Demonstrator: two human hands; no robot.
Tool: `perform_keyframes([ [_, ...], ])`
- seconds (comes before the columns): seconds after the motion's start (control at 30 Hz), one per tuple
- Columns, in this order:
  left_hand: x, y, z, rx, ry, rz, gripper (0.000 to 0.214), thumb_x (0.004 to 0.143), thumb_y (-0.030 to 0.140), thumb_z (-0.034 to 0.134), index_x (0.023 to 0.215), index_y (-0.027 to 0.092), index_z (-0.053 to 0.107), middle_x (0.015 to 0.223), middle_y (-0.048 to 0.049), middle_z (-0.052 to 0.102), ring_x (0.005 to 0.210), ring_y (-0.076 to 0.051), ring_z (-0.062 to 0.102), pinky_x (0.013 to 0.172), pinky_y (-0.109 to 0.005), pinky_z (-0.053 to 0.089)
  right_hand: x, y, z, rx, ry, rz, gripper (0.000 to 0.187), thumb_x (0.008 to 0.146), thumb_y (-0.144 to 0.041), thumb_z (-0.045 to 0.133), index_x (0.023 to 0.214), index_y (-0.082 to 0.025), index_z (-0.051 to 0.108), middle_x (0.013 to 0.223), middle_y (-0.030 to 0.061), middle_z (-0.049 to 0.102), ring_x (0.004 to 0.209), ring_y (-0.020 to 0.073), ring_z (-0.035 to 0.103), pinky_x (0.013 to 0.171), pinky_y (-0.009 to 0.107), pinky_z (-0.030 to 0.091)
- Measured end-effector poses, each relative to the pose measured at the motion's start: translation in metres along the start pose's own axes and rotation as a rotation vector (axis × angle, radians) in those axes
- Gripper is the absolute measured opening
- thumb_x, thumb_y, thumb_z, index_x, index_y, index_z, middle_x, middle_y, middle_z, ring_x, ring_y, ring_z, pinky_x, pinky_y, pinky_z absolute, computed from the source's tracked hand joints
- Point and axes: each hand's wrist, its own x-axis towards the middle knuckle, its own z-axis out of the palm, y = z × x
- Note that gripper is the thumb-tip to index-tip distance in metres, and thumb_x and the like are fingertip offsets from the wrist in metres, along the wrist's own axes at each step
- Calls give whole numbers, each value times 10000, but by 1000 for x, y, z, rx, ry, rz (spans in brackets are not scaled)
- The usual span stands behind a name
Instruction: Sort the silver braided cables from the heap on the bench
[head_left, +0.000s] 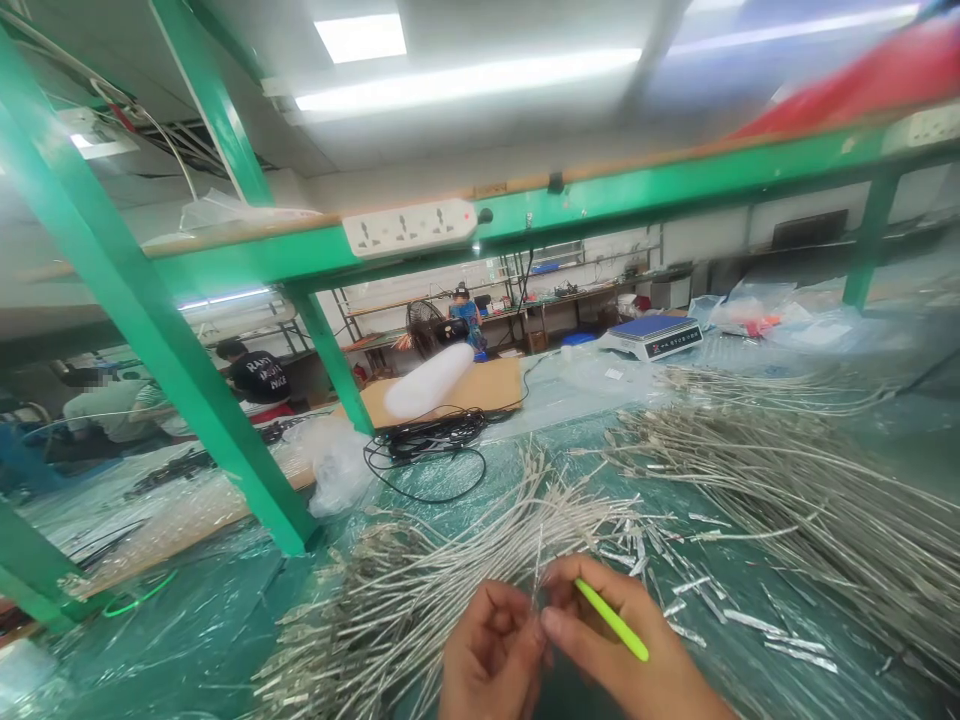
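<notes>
At the bottom middle, my left hand [495, 645] is closed in a pinch on a thin silvery cable [539, 550], whose end points up. My right hand [611, 635] meets it there, thumb and forefinger pinching near the same spot. Across my right palm lies a slim neon yellow-green tool [611, 620]; its tip is hidden, so its kind is unclear. Beneath and behind both hands spreads a pile of pale grey cables [420, 590]. Short strips of silver foil [754, 622] lie scattered to the right.
A larger cable bundle [810, 500] covers the right side. Farther back are a weighing scale [652, 338], a coiled black cable [427, 432] and a white foam roll [431, 382]. A green post [217, 400] rises at left; a power strip [411, 228] hangs overhead. People sit in the background.
</notes>
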Motion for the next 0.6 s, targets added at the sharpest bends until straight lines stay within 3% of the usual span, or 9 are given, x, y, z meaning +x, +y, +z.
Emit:
perform_keyframes([
  [0.2,-2,-1,0,77,-43,-8,349,715,470,762,698,161,601,517,10,615,314,-5,312,337,-144,134,3,-7,-6,-80,-60,52,297,841,-444,645,747,-167,592,526,-63,492,459,67,404,448,168,313],
  [0.37,0,0,-2,21,-94,-29,363,721,492,751,726,150,628,537,-7,636,321,-8,332,359,-151,187,6,-3,-8,-14,-63,58,349,836,-471,628,692,-156,589,516,-43,510,446,78,432,446,186,350],
  [0.6,0,1,-4,-123,-241,-103,313,741,463,750,761,155,695,518,-5,616,335,3,285,370,-133,167,7,2,-2,267,158,276,280,684,-366,747,592,-150,594,467,-43,536,372,67,441,380,172,335],
])
